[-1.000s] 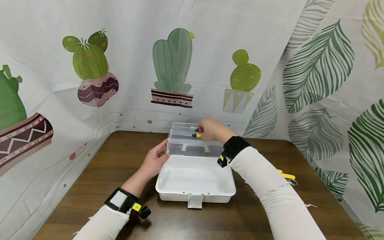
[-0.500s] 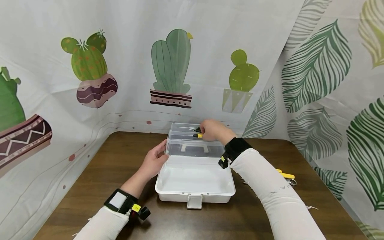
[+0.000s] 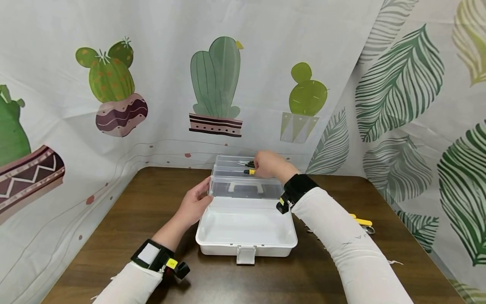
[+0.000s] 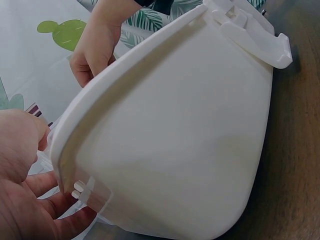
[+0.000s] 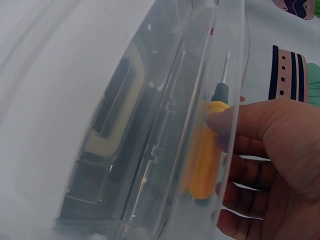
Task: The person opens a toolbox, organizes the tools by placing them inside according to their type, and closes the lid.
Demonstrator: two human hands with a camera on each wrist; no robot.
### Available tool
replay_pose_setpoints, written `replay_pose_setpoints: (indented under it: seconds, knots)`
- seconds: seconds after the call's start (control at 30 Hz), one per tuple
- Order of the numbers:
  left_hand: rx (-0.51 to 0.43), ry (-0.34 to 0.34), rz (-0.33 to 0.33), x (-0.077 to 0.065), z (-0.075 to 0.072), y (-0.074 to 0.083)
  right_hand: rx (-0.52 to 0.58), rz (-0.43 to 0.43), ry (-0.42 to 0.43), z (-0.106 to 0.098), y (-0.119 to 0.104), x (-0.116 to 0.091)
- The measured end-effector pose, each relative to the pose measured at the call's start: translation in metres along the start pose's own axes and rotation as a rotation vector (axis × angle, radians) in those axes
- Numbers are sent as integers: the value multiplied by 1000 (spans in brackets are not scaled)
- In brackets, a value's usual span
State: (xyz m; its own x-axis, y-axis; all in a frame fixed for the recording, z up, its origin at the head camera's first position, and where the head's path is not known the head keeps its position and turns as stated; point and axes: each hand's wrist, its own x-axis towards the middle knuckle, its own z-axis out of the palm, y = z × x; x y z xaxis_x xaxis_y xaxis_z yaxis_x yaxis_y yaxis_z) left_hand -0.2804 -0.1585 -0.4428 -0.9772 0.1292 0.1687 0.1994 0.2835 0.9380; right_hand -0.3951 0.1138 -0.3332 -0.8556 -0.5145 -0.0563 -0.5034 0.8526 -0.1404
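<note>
A white toolbox point(image 3: 247, 228) stands open on the table, its clear tiered tray point(image 3: 231, 169) raised at the back. My left hand point(image 3: 194, 202) grips the tray's left edge, thumb in front and fingers behind; in the left wrist view those fingers curl below the box's rim. My right hand point(image 3: 267, 164) reaches into the upper tray. There, in the right wrist view, thumb and fingertip meet at the collar end of a yellow-handled screwdriver point(image 5: 204, 165) lying in the compartment. Dark-handled slim tools point(image 3: 247, 164) lie just behind it, partly covered by my hand.
The toolbox's front latch point(image 3: 246, 255) hangs down. On the right of the table, yellow-handled tools point(image 3: 363, 222) and a metal ring-ended piece point(image 3: 368, 230) lie partly behind my right sleeve. A patterned cloth hangs behind the brown table point(image 3: 167, 181).
My right hand has shifted slightly to the right over the tray, with the screwdriver's tip end still showing. The left hand keeps its hold on the tray edge.
</note>
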Motion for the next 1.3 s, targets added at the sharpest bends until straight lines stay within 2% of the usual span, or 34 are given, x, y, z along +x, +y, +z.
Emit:
replay_pose_setpoints:
  seconds: [0.13,0.23,0.37,0.47,0.67,0.83,1.0,1.13,1.3]
  knots:
    - [17,-12,-4,-6,0,17,-9,-11,-7,1,-1,1]
    - [29,-9,-2,-4,-1,14,24,-36,-24,-1,0,0]
    - [25,9,8,1,-1,-2,85,-120,-64,-7,1,-6]
    - [21,10,3,0,-1,-1,131,-180,-72,-11,2,-16]
    - [21,13,-11,1,0,-2,139,-204,-6,-19,15,-45]
    - [28,10,-10,0,0,-1,123,-227,117,-26,44,-74]
    - [27,7,-26,-1,0,0,80,-158,180,-35,87,-105]
    - [25,7,-27,0,0,0,81,-61,114,-34,123,-129]
    - [7,10,-31,1,-1,-1,96,46,23,-20,163,-155]
